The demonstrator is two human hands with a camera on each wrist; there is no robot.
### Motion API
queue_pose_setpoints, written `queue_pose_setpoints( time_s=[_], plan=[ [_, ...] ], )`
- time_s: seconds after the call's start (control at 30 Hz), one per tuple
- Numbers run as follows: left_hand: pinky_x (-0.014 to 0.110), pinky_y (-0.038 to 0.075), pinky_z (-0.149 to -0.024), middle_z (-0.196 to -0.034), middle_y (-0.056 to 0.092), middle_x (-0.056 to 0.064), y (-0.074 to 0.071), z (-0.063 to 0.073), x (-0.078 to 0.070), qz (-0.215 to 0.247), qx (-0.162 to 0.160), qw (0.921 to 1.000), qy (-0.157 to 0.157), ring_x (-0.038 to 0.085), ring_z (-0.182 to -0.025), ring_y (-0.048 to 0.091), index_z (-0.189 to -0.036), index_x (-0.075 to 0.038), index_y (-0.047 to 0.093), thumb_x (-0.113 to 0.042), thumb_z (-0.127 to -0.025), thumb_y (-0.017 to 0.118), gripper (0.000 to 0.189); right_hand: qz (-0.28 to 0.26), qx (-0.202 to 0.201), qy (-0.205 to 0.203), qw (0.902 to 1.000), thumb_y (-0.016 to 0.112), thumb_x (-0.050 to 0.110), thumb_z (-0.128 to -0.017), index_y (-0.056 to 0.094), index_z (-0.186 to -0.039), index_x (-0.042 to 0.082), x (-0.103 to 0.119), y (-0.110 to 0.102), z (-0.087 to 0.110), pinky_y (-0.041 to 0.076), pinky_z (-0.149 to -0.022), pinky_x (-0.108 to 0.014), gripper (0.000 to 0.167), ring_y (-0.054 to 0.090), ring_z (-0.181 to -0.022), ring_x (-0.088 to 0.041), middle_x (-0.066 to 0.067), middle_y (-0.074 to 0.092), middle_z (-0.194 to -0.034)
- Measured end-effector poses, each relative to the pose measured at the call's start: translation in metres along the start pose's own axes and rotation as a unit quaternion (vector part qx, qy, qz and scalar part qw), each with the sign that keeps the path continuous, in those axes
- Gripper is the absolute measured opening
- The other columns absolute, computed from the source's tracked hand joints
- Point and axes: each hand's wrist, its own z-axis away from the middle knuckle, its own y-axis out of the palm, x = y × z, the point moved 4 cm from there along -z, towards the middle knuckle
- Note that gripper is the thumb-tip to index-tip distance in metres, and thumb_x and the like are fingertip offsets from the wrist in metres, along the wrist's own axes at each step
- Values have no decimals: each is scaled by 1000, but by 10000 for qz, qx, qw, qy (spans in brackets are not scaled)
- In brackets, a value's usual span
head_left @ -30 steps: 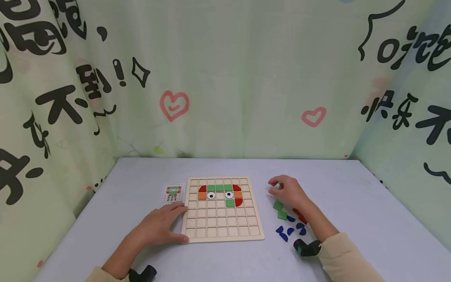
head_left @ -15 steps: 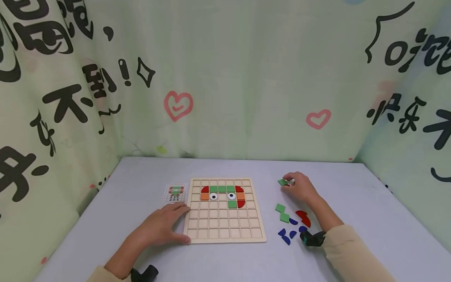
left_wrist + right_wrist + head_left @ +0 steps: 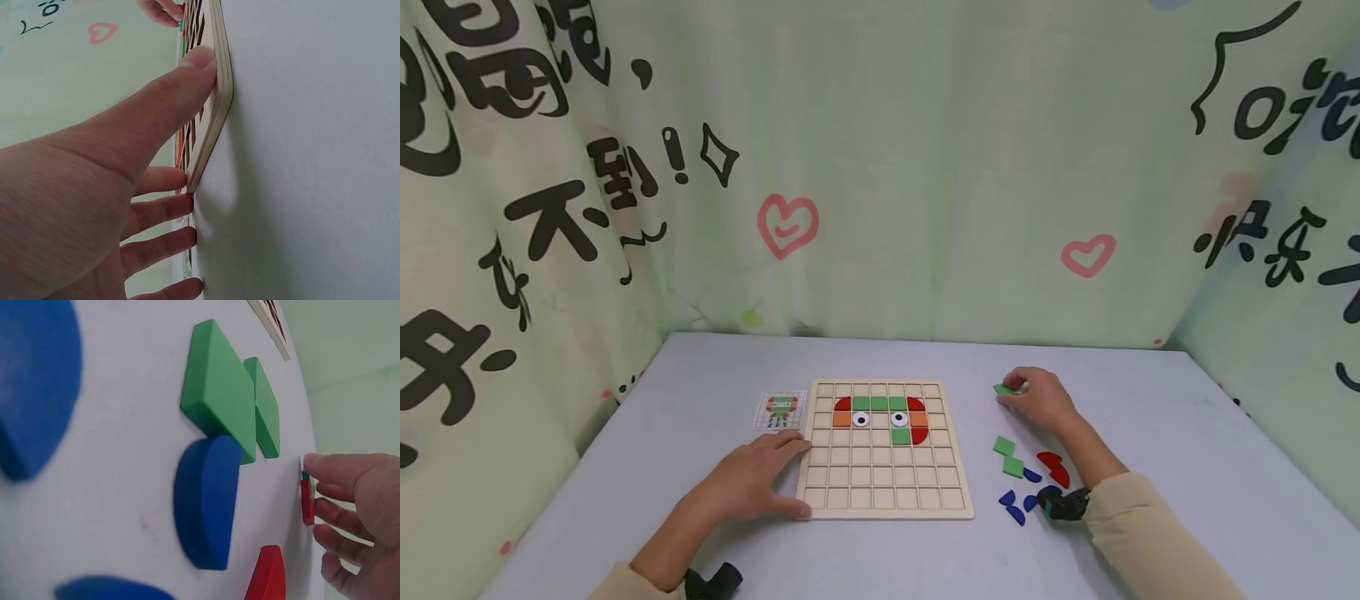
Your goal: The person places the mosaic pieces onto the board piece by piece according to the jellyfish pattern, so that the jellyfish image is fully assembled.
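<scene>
My right hand (image 3: 1037, 400) was narrowed to a pinch, thumb and fingertips closing on a green piece (image 3: 1003, 388) to the right of the board (image 3: 883, 477), about level with its far edge; whether it was off the table (image 3: 865, 560) I could not tell. In the right wrist view a red piece (image 3: 307, 503) showed just beside those fingers. My left hand (image 3: 754, 477) lay spread along the board's left side, fingertips by the edge, thumb resting on top near the closest corner, wrapped round nothing.

I judged the green piece light and stiff: the 2 green squares (image 3: 1013, 467) nearer me had flat faces, some thickness and clean edges, so mine would probably neither bend nor crush. Its smooth-looking face might slip under a flat push, so 2 opposite side edges seemed the best hold. The blue half-rounds (image 3: 1015, 516) lying nearby asked for more care, I thought: a curved edge could turn in a pinch, so straight side against curve would be surer.

The board looked like rigid wood, liable to skid if nudged; my thumb by the corner seemed enough to steady it.
</scene>
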Motion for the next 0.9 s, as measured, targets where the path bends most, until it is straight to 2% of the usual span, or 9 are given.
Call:
queue_pose_setpoints(
  time_s=[0.33,0.9],
  plan=[
    [57,40,-103,-145,47,9,0,1,1,-83,-71,9999,78,32,-135,44,-136,-15,54,-54,-66,83,85,-200,10,83,9998,67,9,-87,66,-103,-1,4,4,-1,52,-81,-41,18,54,-92,-29,-18,64,-103],
    [57,39,-104,-146,47,8,1,1,-1,-54,-52,10000,12,31,-135,43,-136,-16,54,-55,-66,82,85,-237,375,-421,9981,69,7,-84,67,-103,4,37,21,23,47,-65,-27,20,53,-82,-20,-10,64,-96]
  ],
)
